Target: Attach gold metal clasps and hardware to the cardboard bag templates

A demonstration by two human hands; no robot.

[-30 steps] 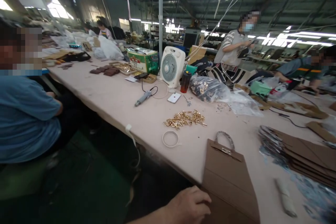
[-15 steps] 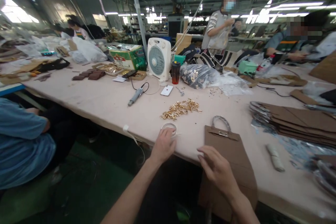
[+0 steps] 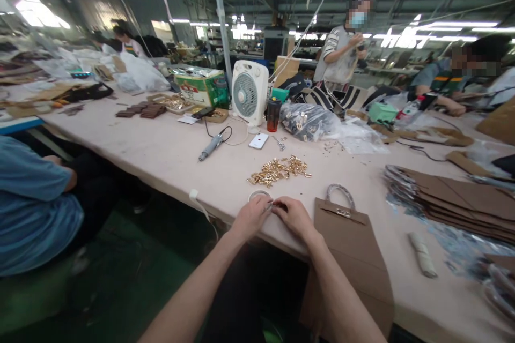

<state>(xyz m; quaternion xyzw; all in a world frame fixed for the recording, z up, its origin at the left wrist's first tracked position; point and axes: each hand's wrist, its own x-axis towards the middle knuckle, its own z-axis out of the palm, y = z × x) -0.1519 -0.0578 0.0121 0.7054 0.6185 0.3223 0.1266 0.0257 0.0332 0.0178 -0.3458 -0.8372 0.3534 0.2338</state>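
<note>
My left hand [image 3: 251,217] rests on a white tape roll [image 3: 258,194] at the near edge of the pink table [image 3: 169,155], fingers curled over its rim. My right hand [image 3: 293,216] meets it at the same roll, fingertips pinched by the roll's edge. Most of the roll is hidden under both hands. Just right of my right hand lies a brown bag [image 3: 349,249] with a braided handle and a metal clasp, hanging over the table edge. A heap of gold metal fittings [image 3: 279,169] lies just beyond the roll.
A stack of flat brown bags [image 3: 454,195] lies at the right. Farther back are an electric screwdriver [image 3: 212,148], a white phone [image 3: 258,141], a small fan [image 3: 250,92] and a plastic bag of hardware [image 3: 308,119]. A person in blue [image 3: 32,203] sits at my left; others work across the table.
My right hand has left the brown bag and moved left to the tape roll, joining my left hand. A second ago only one hand showed, at the bag's lower edge.
</note>
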